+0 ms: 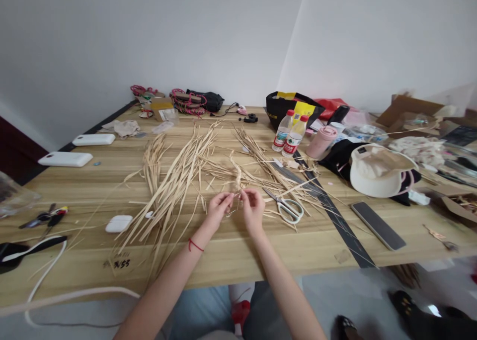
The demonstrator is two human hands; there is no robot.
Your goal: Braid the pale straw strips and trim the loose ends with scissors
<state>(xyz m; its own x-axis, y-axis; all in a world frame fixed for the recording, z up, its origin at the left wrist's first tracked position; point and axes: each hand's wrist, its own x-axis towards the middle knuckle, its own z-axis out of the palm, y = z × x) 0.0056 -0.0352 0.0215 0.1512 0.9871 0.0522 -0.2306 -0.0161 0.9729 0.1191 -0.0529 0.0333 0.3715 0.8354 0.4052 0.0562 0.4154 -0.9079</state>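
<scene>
Both of my hands meet over the near middle of the wooden table (208, 270). The fingers of my left hand (220, 206) are pinched together at the lower end of a short twisted straw piece (237, 173). Opposite it, close by, my right hand (252, 206) pinches the same end. Thin strands stick out below the fingertips. Long loose straw strips (179, 176) lie in a bundle to the left, and more strips (264, 163) spread out behind and to the right. Scissors with pale handles (290, 211) rest just right of my right hand.
Two red-capped bottles (294, 136), a pink cup (321, 141) and a cream cap (382, 170) stand or lie at the right. A dark phone (377, 225) is near the front right. White cases (65, 159) and a white earbud case (119, 223) lie left.
</scene>
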